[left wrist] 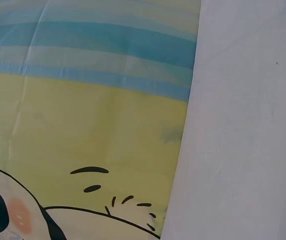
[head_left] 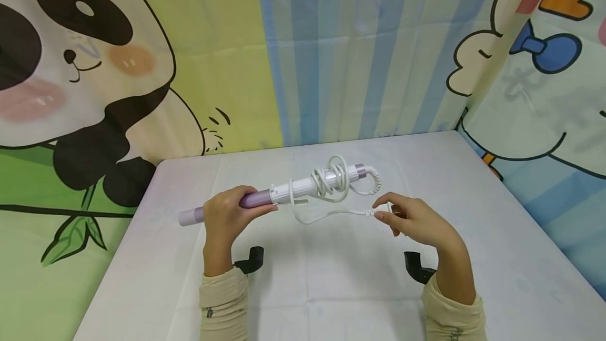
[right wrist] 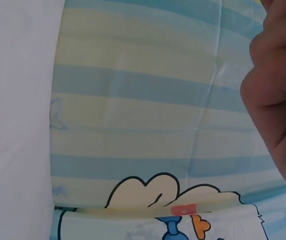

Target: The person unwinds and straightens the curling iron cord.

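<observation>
- One long white-and-mauve rod-shaped appliance (head_left: 281,192) observed over the middle of a white table with a creased surface (head_left: 355,283); set aslant, pale lilac end toward the lower left of the head view, corded end toward the upper right.
- Left hand (head_left: 227,212): closed firmly round the mauve section, thumb extended along the near side toward the white ribbed barrel.
- Right hand (head_left: 421,220): fingers curled, pinching a small white plug (head_left: 390,207) between thumb and fingers; plug partly hidden. Curled fingers also visible at the edge of the right wrist view.
- White flexible cord (head_left: 322,186): leaving the corded end through a ribbed section, wound in loose loops round the barrel, one strand sagging below and running right to the plug.
- Beige sleeves (head_left: 222,304) on both forearms; black elbow-shaped piece (head_left: 255,259) beside the left wrist, matching black bent piece (head_left: 414,266) beside the right.
- Behind: blue-striped curtain (head_left: 326,67) in the centre, yellow-green panda-print curtain (head_left: 227,41) to the left, cartoon-print curtain (head_left: 530,120) to the right.
</observation>
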Demonstrator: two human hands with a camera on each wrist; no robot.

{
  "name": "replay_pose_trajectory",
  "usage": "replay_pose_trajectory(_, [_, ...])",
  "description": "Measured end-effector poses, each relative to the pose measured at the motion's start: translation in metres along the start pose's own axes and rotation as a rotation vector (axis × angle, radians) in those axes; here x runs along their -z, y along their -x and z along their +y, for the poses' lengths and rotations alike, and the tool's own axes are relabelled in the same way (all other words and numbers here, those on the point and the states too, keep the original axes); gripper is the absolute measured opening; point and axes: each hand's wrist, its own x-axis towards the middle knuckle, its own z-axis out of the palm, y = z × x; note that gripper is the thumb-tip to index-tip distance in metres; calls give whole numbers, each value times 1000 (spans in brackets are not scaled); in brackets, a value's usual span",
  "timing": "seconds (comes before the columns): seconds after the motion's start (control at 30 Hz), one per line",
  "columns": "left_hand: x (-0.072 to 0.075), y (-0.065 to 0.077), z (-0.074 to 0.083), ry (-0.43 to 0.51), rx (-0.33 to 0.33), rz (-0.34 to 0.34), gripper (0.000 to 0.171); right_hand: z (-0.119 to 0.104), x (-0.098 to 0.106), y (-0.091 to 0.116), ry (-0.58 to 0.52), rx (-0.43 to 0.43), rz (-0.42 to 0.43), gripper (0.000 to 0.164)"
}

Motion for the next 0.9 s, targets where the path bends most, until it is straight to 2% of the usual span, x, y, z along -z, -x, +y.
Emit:
replay_pose_trajectory(0.17, [0, -1, 1, -11, 13, -42, 53, -8, 0, 5, -6, 54, -55, 20])
replay_pose_trajectory(0.37, [-1, -2, 3, -10, 22, -84, 53, -13, 1, 9, -85, 202, -115, 13])
replay_pose_trajectory(0.5, [-1, -2, 4, -13, 31, -110, 50, -14, -1, 8, -149, 298, -104, 15])
replay_pose_trajectory(0.7, [-3, -2, 5, -8, 24, -139, 54, -11, -3, 6, -353, 489, 39, 25])
replay_pose_trajectory(0.9, [-4, -2, 5, -11, -3, -160, 53, -8, -2, 4, -479, 557, 279, 22])
